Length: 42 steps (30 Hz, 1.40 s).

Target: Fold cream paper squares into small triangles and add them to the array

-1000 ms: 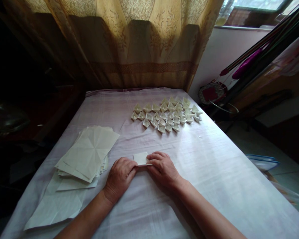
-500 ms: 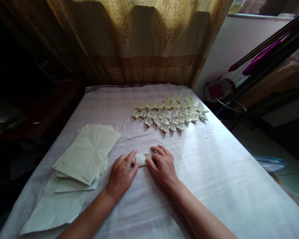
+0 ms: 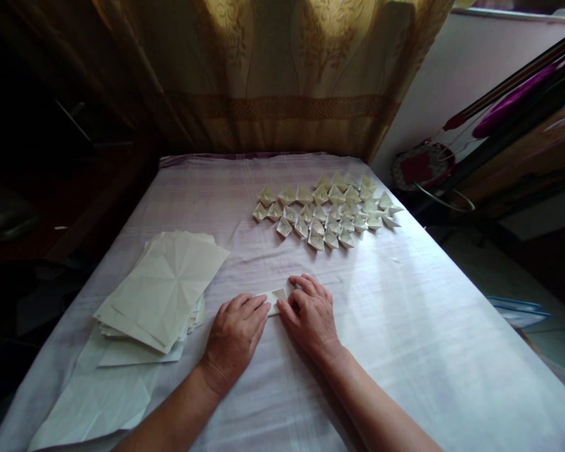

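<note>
A small folded paper [image 3: 276,301] lies flat on the cloth-covered surface, between my two hands. Over its left end rests my left hand [image 3: 238,329], fingers stretched out flat and close together, covering that part from sight. At the right end, my right hand [image 3: 311,314] has its thumb on the near corner and its fingers bent around the edge. To the left is a stack of creased paper sheets [image 3: 169,282], the top one marked with radiating folds. Beyond my hands, several folded paper boats [image 3: 317,213] sit grouped in rows.
A pale checked cloth [image 3: 405,351] covers the surface. A larger creased sheet [image 3: 94,402] lies under the stack, near the left edge. The gold curtain [image 3: 263,119] hangs at the far edge. Beyond the right edge are a round bag [image 3: 421,168] and a blue-edged item [image 3: 518,309].
My left hand has gone from gripping the paper's left end with thumb and forefinger to lying flat over it. The right hand stays at the other end. The view has shifted slightly.
</note>
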Motion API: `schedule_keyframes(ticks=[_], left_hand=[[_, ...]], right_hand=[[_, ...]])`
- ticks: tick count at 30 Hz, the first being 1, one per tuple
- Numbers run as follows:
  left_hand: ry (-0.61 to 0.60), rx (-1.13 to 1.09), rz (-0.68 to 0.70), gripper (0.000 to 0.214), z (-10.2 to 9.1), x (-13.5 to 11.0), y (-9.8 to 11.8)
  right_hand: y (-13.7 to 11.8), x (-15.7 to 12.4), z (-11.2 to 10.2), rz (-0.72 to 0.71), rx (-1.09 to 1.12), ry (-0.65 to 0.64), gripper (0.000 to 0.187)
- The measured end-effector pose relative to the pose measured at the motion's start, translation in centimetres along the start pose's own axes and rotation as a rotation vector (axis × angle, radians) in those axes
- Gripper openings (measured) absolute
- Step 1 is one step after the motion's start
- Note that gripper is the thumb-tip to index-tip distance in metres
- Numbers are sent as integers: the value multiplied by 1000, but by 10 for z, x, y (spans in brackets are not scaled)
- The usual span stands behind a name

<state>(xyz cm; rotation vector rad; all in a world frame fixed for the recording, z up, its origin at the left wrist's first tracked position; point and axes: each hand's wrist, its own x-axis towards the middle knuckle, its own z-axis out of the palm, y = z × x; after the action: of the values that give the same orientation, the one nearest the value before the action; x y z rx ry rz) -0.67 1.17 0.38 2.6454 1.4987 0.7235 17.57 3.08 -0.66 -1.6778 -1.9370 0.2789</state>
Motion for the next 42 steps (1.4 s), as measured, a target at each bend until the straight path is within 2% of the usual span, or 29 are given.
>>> schedule_keyframes(ticks=[6, 33, 40, 42], left_hand=[[-58, 118, 35, 34, 1, -9, 7], [-52, 135, 22, 34, 2, -9, 9], [-70, 140, 15, 33, 0, -8, 9], [-70, 144, 14, 33, 1, -8, 10]], right_hand=[[0, 0, 1, -15, 15, 34, 23], [1, -1, 2, -38, -7, 57, 22], [2, -1, 4, 3, -9, 64, 7], [2, -1, 4, -13, -12, 72, 9]])
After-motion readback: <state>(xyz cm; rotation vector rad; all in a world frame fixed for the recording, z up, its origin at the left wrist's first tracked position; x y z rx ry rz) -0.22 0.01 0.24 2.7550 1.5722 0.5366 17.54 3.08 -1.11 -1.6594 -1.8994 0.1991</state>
